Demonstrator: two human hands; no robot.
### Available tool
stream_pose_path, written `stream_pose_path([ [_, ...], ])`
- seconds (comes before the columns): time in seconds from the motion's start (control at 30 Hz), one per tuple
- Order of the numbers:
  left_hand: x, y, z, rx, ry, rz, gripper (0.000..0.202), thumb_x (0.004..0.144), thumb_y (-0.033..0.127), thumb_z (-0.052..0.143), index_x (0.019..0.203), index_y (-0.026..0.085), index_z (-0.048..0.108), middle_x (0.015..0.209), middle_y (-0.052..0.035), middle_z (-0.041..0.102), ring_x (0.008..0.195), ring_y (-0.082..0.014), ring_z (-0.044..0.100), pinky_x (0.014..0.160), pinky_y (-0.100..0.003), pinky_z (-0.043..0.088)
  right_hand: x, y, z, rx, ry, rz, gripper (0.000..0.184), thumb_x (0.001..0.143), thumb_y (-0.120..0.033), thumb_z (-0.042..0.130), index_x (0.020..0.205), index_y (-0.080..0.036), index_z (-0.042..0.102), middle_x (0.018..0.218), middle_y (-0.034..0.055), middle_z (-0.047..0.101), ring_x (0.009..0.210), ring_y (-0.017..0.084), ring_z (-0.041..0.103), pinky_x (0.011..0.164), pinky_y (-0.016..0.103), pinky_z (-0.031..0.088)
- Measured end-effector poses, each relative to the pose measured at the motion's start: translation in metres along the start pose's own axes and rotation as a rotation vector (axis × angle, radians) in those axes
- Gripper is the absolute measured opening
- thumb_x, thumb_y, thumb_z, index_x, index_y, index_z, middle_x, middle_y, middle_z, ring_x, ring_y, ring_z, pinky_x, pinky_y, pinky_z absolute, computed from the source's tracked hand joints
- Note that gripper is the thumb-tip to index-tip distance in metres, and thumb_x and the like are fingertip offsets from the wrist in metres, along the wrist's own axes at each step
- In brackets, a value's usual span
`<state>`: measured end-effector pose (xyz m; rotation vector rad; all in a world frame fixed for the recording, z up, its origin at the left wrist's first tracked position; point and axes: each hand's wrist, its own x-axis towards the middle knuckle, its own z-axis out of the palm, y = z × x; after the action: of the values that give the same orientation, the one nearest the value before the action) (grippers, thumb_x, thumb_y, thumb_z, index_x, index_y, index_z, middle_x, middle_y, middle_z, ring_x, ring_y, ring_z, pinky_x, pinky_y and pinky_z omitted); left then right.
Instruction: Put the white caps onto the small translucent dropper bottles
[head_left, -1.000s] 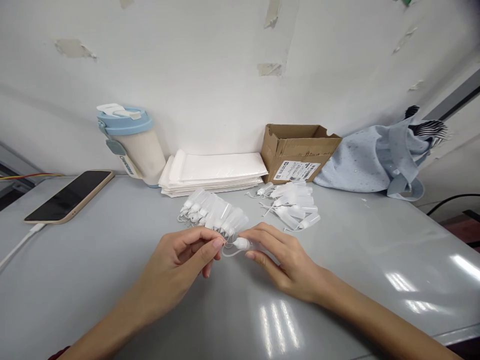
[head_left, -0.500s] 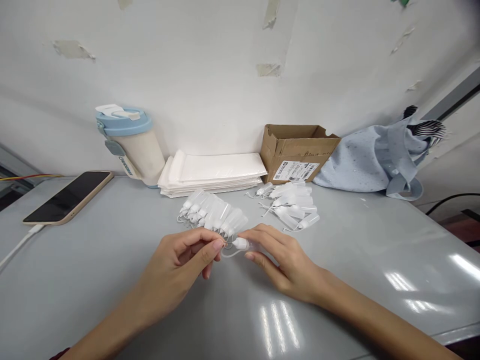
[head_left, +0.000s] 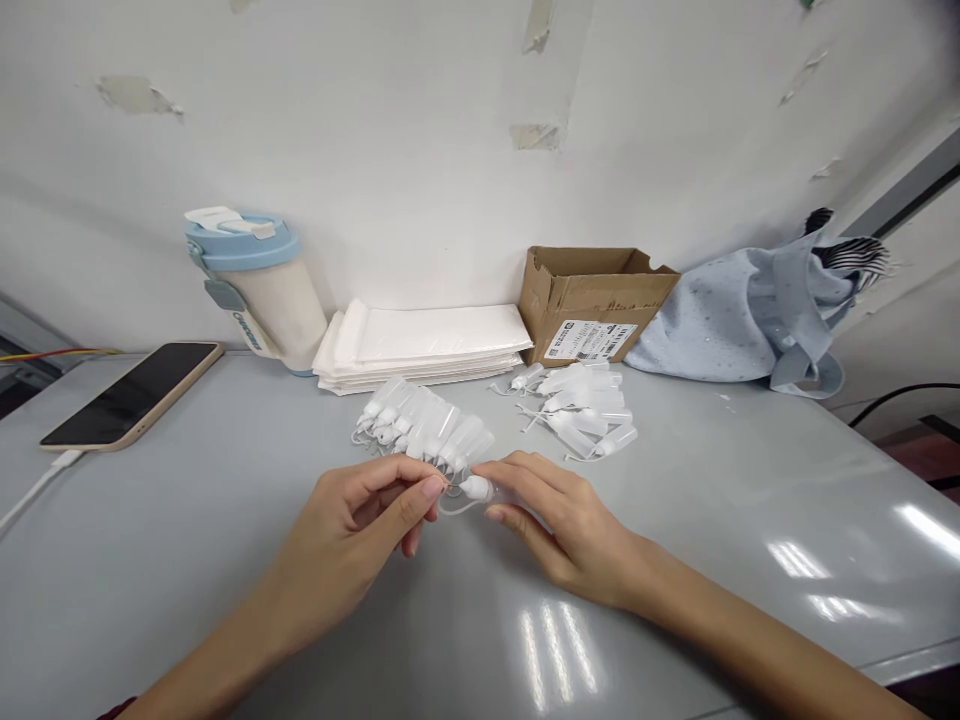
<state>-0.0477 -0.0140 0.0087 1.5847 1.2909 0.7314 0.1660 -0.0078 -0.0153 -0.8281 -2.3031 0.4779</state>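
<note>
A small clear dropper bottle with a white nozzle (head_left: 475, 488) lies sideways in my right hand (head_left: 566, 520), gripped between thumb and fingers. Its nozzle points left, and a thin white strap (head_left: 459, 510) loops beneath it. My left hand (head_left: 382, 505) is closed in a pinch just left of the nozzle. From its fingertips a thin needle-like piece (head_left: 454, 487) reaches toward the nozzle tip; whether it goes inside I cannot tell. Right behind the hands lies a pile of similar bottles (head_left: 427, 420). Another pile of bottles (head_left: 581, 405) is spread farther right.
Against the wall stand a blue-lidded tumbler (head_left: 255, 290), stacked white padded envelopes (head_left: 435, 335), an open cardboard box (head_left: 596, 300) and a light blue fabric bag (head_left: 720, 315). A phone (head_left: 131, 395) with a charging cable rests at the left of the grey table (head_left: 637, 660).
Both hands keep their grips. The nozzle looks slightly closer to my left fingertips. The whole view has shifted a little.
</note>
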Motion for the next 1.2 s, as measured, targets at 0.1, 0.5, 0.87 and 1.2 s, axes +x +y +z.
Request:
stream_pose_path([
  [0.1, -0.001, 0.001, 0.001, 0.010, 0.029, -0.011, 0.028, 0.086, 0.041, 0.052, 0.070, 0.021, 0.062, 0.052, 0.0039, 0.051, 0.052, -0.0115, 0.049, 0.050, -0.021, 0.037, 0.000, 0.000, 0.000, 0.007, 0.010, -0.008, 0.028, 0.093, -0.017, 0.042, 0.119, -0.011, 0.050, 0.096, 0.0134, 0.064, 0.080, 0.021, 0.059, 0.069, 0.035, 0.051],
  [0.5, 0.000, 0.000, 0.000, -0.011, 0.016, -0.009, 0.027, 0.087, 0.041, 0.052, 0.071, 0.022, 0.062, 0.055, 0.0049, 0.050, 0.053, -0.0102, 0.049, 0.053, -0.021, 0.038, 0.000, -0.001, -0.001, 0.014, -0.002, 0.008, 0.027, 0.094, -0.018, 0.042, 0.120, -0.014, 0.049, 0.097, 0.0120, 0.064, 0.080, 0.020, 0.059, 0.070, 0.035, 0.050],
  [0.87, 0.000, 0.000, 0.003, 0.035, 0.047, 0.051, 0.025, 0.085, 0.038, 0.053, 0.068, 0.021, 0.061, 0.055, 0.0043, 0.052, 0.051, -0.0101, 0.049, 0.049, -0.019, 0.041, -0.001, -0.001, 0.001, -0.034, 0.022, -0.041, 0.028, 0.094, -0.016, 0.041, 0.120, -0.011, 0.048, 0.093, 0.0130, 0.064, 0.074, 0.020, 0.056, 0.065, 0.034, 0.050],
  [1.2, -0.004, 0.002, 0.012, 0.226, 0.112, 0.200, 0.021, 0.085, 0.030, 0.050, 0.069, 0.021, 0.061, 0.055, 0.0035, 0.052, 0.050, -0.0114, 0.047, 0.044, -0.018, 0.037, -0.001, -0.006, -0.001, -0.059, -0.019, -0.044, 0.026, 0.093, -0.011, 0.039, 0.116, -0.008, 0.050, 0.090, 0.0140, 0.062, 0.074, 0.019, 0.056, 0.063, 0.032, 0.051],
])
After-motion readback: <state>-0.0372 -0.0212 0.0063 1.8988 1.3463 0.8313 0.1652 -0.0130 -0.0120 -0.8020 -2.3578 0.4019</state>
